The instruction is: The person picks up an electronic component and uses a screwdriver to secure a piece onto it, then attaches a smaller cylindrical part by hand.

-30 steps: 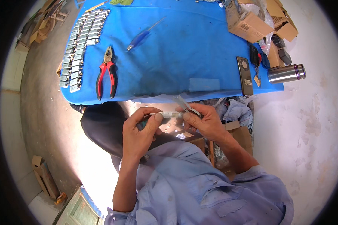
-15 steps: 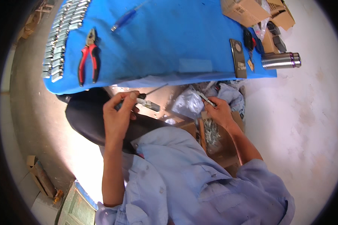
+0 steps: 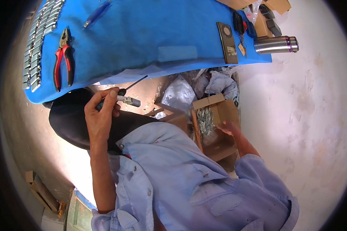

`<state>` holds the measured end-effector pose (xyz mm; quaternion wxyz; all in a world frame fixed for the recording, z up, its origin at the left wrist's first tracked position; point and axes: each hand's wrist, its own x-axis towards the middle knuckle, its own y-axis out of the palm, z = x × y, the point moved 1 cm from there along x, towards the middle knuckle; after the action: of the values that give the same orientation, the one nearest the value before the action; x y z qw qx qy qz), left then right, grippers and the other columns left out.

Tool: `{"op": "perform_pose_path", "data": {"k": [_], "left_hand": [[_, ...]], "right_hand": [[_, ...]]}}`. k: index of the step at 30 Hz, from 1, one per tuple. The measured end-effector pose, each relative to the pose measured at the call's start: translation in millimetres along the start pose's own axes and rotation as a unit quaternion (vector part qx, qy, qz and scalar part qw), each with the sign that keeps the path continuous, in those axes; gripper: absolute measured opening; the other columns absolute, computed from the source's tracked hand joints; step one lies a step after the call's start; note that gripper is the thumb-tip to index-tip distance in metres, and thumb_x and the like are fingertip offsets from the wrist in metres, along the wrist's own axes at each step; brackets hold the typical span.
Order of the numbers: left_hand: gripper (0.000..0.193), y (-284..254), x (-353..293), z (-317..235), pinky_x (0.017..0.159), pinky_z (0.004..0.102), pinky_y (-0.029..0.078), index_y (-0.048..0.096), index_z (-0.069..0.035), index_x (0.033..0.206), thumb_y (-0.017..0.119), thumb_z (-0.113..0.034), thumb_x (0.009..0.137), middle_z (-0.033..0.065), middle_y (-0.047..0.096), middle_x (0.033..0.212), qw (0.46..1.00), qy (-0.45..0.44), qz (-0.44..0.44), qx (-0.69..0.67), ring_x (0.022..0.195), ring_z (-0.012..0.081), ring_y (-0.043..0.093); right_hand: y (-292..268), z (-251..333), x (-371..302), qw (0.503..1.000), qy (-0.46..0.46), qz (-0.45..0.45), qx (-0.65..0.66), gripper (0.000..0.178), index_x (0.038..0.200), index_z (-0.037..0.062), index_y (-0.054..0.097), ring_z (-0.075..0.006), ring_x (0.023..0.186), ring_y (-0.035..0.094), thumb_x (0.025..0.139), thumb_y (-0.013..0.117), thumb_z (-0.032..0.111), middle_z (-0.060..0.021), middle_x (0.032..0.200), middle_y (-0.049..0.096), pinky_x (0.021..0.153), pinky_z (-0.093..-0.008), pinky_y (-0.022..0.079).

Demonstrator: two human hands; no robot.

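A: How does the left hand (image 3: 99, 112) stand?

B: Its fingers are curled tight, grasping two things together: a dark-handled screwdriver (image 3: 122, 92), its thin shaft slanting up to the right, and a small metal part (image 3: 129, 101) that juts out just below that shaft.

A: Where is the part, then?

B: Held in the air, seen between the near edge of the blue-covered table (image 3: 142, 36) and the dark trouser leg (image 3: 75, 119).

A: And the right hand (image 3: 231, 129)?

B: Released, its fingers loosely extended over an open cardboard box (image 3: 228, 109). I can't tell whether they touch it.

A: What's in that box?

B: Slim silvery metal pieces (image 3: 205, 120), heaped toward its left side.

A: Any other containers?

B: Just left of it sits a brown carton (image 3: 175, 118); its contents are too hidden to tell. Behind the carton lies a crumpled plastic bag (image 3: 179, 91). Up on the table, a steel bottle (image 3: 275, 45) lies on its side at the right end. Red-handled pliers (image 3: 64, 45) rest at the left, beside rows of metal fittings (image 3: 36, 46).
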<state>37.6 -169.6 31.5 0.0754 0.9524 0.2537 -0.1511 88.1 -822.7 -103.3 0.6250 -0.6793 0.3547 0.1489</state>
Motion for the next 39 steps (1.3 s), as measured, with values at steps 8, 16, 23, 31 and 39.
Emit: {"op": "perform_pose_path", "data": {"k": [8, 16, 23, 31, 39], "left_hand": [[0.027, 0, -2, 2, 0.057, 0.0217, 0.047, 0.078, 0.002, 0.110, 0.071, -0.023, 0.103, 0.0028, 0.071, 0.088, 1.000, -0.015, 0.008, 0.003, 0.070, 0.0072, 0.061], [0.032, -13, -6, -1, 0.060, 0.0230, 0.051, 0.078, 0.003, 0.110, 0.070, -0.028, 0.104, 0.0059, 0.075, 0.093, 0.998, -0.015, 0.054, -0.020, 0.071, 0.0093, 0.065], [0.029, -23, -11, 0, 0.061, 0.0257, 0.053, 0.075, 0.002, 0.105, 0.066, -0.026, 0.105, 0.0135, 0.077, 0.109, 0.991, -0.002, 0.071, -0.112, 0.075, 0.0139, 0.068], [0.026, -32, -14, 5, 0.064, 0.0268, 0.056, 0.074, 0.001, 0.104, 0.066, -0.024, 0.105, 0.0145, 0.075, 0.122, 0.984, -0.004, 0.084, -0.156, 0.082, 0.0151, 0.070], [0.027, -26, -14, 0, 0.067, 0.0276, 0.057, 0.075, 0.001, 0.107, 0.069, -0.025, 0.104, 0.0132, 0.075, 0.122, 0.988, 0.020, 0.074, -0.132, 0.082, 0.0153, 0.071]], "right_hand": [[-58, 205, -53, 0.939, -0.273, -0.037, 0.205, 0.035, 0.114, 0.0017, 0.074, -0.0265, 0.093, 0.076, 0.098, 0.072, 0.032, -0.0145, 0.099, 0.079, 0.083, -0.0375, 0.058], [-144, 374, -183, 0.816, -0.505, -0.043, 0.279, 0.027, 0.118, 0.0009, 0.074, -0.0174, 0.095, 0.070, 0.100, 0.071, 0.021, -0.0133, 0.111, 0.074, 0.076, -0.0298, 0.055], [-133, 419, -233, 0.786, -0.509, 0.102, 0.337, 0.034, 0.128, -0.0041, 0.067, -0.0203, 0.093, 0.071, 0.103, 0.067, 0.019, -0.0132, 0.105, 0.074, 0.081, -0.0331, 0.059], [-136, 429, -247, 0.767, -0.439, 0.279, 0.374, 0.029, 0.127, -0.0019, 0.068, -0.0098, 0.083, 0.067, 0.104, 0.065, 0.015, -0.0057, 0.096, 0.073, 0.074, -0.0269, 0.055], [-144, 426, -248, 0.767, -0.561, 0.029, 0.309, 0.026, 0.124, -0.0030, 0.068, -0.0158, 0.085, 0.068, 0.101, 0.067, 0.009, -0.0110, 0.102, 0.073, 0.075, -0.0292, 0.054]]}}
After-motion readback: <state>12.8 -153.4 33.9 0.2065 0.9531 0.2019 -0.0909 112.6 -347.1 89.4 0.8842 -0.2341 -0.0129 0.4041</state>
